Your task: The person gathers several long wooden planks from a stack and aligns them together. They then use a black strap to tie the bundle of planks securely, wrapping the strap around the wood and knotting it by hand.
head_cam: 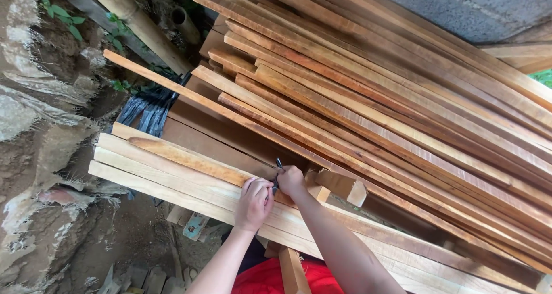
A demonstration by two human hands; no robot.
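My left hand (253, 202) presses flat on a reddish wooden plank (184, 156) that lies on top of paler boards (149, 176). My right hand (290, 180) sits just beside it, fingers closed around a thin dark tool (278, 166), perhaps a pen or marker, its tip pointing at the plank. Both hands nearly touch each other over the same spot of the plank.
A large stack of long reddish-brown planks (391, 98) slopes across the upper right. A small wood block (345, 186) lies right of my hands. Bamboo poles (138, 21) and bare earth with torn sacking (40, 116) are at left; scraps (195, 225) litter the ground.
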